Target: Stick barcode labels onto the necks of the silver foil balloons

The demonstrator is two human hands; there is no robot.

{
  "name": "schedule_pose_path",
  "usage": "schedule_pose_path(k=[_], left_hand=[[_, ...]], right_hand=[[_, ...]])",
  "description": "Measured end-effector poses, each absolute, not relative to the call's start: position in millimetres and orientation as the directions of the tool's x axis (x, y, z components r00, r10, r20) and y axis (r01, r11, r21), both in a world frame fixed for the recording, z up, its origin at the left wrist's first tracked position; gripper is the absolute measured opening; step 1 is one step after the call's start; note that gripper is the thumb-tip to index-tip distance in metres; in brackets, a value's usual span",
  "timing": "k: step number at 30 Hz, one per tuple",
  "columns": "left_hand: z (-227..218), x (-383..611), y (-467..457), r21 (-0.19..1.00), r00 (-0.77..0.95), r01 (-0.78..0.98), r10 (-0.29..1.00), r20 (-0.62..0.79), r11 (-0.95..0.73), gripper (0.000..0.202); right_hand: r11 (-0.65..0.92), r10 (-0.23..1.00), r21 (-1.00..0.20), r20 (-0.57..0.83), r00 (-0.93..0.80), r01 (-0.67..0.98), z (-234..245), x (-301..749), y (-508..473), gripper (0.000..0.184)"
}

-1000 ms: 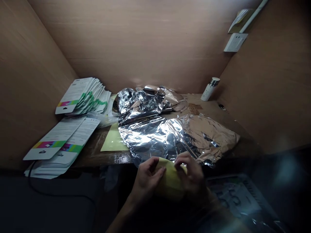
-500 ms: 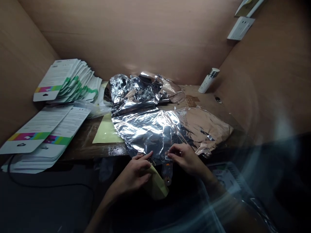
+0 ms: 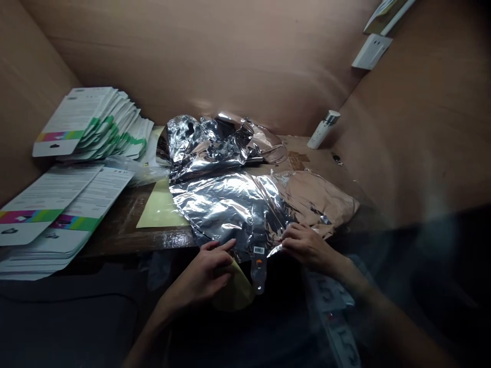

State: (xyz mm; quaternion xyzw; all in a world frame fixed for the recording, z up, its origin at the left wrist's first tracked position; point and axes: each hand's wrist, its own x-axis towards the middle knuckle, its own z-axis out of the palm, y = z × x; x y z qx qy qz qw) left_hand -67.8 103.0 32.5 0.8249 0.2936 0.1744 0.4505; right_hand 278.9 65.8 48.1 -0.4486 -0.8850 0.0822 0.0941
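A flat silver foil balloon [image 3: 233, 209] lies on the table edge, with a clear valve tab [image 3: 259, 271] bearing a barcode sticker hanging over the front. My left hand [image 3: 201, 271] rests on the foil's near edge, its fingers holding a folded yellow paper sheet [image 3: 233, 289] that droops below the table edge. My right hand [image 3: 307, 246] grips the foil edge to the right of the tab. A crumpled foil sheet [image 3: 207, 145] lies behind. Part of the yellow sheet is hidden by my left hand.
Two stacks of printed cards [image 3: 90, 122] [image 3: 49, 214] lie at left, with a clear plastic bag [image 3: 138, 171] beside them. A flat yellow sheet [image 3: 161, 209] lies under the foil. A white bottle [image 3: 323, 129] stands at the back right, below a wall socket [image 3: 371, 51].
The yellow sheet has gone from between both hands to my left hand alone. The foil's valve tab has come into view, and my right hand has moved right along the foil edge.
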Motion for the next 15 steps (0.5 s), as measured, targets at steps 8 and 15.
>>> schedule_pose_path(k=[8,15], left_hand=[[38,-69,106,0.811,0.743,0.311,0.659,0.119,-0.496,0.025],[78,-56,101,0.869,0.641,0.248,0.745,0.184,-0.428,0.017]], right_hand=[[0.479,0.878,-0.182,0.126,-0.463,0.859,81,290,89,0.023],[0.411,0.895,-0.158,0.254,-0.365,0.898,160,271,189,0.018]])
